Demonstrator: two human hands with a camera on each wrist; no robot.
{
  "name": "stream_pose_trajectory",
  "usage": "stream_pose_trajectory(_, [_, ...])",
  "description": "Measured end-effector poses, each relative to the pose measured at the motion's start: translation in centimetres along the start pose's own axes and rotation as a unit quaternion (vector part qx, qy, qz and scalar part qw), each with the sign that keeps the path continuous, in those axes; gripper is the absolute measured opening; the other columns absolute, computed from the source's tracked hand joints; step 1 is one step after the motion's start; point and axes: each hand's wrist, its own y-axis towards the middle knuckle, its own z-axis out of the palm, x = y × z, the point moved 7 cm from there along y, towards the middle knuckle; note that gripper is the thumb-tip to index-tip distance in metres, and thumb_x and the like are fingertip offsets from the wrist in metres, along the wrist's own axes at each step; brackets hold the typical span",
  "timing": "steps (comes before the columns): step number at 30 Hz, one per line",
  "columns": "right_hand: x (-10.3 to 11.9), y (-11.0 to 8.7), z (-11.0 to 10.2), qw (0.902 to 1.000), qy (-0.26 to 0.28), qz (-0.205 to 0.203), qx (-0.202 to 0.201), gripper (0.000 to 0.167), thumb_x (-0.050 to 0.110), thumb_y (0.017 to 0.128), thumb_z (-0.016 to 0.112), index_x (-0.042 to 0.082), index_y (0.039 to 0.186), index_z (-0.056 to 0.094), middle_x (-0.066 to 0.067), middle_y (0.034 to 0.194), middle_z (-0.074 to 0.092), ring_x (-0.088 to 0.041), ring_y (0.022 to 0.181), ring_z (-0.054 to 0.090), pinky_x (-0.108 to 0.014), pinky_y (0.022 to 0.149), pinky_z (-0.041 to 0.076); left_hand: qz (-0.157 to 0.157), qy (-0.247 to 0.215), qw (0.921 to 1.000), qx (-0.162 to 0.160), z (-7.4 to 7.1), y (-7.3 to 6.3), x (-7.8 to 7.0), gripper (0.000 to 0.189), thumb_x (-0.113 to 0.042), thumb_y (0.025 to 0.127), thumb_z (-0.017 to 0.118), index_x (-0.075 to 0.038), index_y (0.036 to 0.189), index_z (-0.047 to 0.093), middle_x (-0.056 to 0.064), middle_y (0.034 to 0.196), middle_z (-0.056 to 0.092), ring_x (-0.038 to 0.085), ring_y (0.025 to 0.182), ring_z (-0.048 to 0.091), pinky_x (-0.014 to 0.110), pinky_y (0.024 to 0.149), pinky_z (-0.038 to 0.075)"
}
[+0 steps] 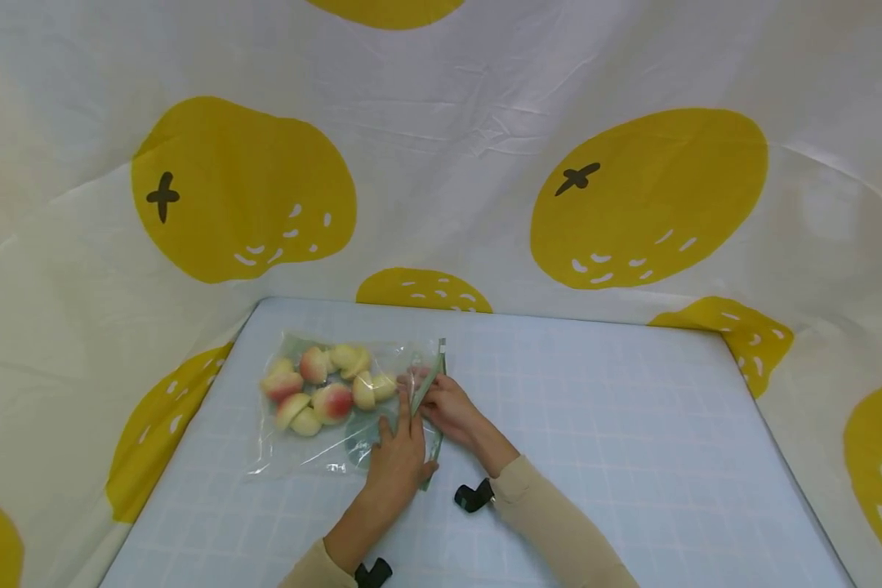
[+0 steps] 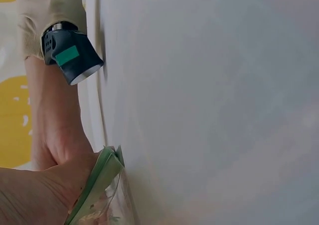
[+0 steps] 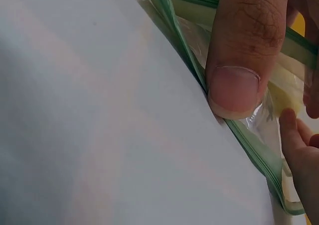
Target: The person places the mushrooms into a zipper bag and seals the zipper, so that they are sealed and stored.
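Observation:
A clear zip bag (image 1: 301, 461) with a green zip edge lies on the table, its mouth to the right. Several yellow-and-red, peach-like pieces (image 1: 333, 403) are inside it, mostly to the left. My left hand (image 1: 395, 461) rests on the bag near its mouth, fingers extended over the plastic and thumb out to the right. My right hand (image 1: 452, 408) grips the zip edge from the right; some of its fingers show through the plastic. In the right wrist view its thumb (image 3: 234, 93) lies over the green zip strip (image 3: 256, 157), and the bag's two lips stand apart there.
The pale checked table (image 1: 595, 425) extends to the right of the bag. Behind it hangs a white cloth (image 1: 441, 180) printed with yellow fruit. Black wrist cameras (image 1: 474, 495) sit at both sleeves, low over the table.

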Motion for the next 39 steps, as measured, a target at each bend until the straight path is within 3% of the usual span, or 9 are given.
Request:
stream_pose_trajectory(10, [0.3,-0.5,-0.7,0.9995,-0.022,-0.006,-0.02,0.05,-0.01,0.099,0.041,-0.007,0.148,0.037,-0.027,0.143,0.049,-0.031,0.131,0.05,-0.042,0.104,0.044,0.006,0.007,0.9999,-0.006,-0.3,0.1,0.0,0.098,-0.042,0.072,0.09,0.008,0.143,0.044,0.027,0.159,0.023,0.059,0.115,0.05,0.056,0.068,0.057])
stream_pose_trajectory(15, [0.6,-0.8,-1.3,0.9988,-0.036,-0.012,-0.031,0.049,-0.012,0.098,0.042,-0.009,0.146,0.038,-0.028,0.14,0.052,-0.031,0.124,0.056,-0.042,0.1,0.047,-0.002,0.001,1.0,-0.005,-0.2,0.1,0.1,0.097,-0.042,0.071,0.09,0.008,0.141,0.045,0.028,0.156,0.029,0.057,0.117,0.049,0.057,0.069,0.056])
stream_pose_trajectory(25, [1.6,-2.2,-2.4,0.9943,-0.087,-0.034,-0.05,0.044,-0.006,0.101,0.047,-0.01,0.144,0.039,-0.027,0.133,0.057,-0.025,0.113,0.062,-0.042,0.099,0.048,-0.008,0.006,0.9999,0.007,0.0,0.1,0.2,0.098,-0.043,0.072,0.089,0.007,0.143,0.045,0.027,0.156,0.028,0.057,0.118,0.049,0.055,0.068,0.057])
stream_pose_trajectory(39, [3.3,-4.2,-4.4,0.9844,-0.137,-0.056,-0.094,0.042,-0.004,0.101,0.049,-0.008,0.142,0.044,-0.03,0.132,0.057,-0.037,0.117,0.06,-0.04,0.093,0.052,-0.013,-0.011,0.9997,0.017,0.1,0.3,0.3,0.091,-0.041,0.073,0.089,-0.001,0.144,0.049,0.028,0.156,0.029,0.058,0.119,0.047,0.056,0.068,0.056])
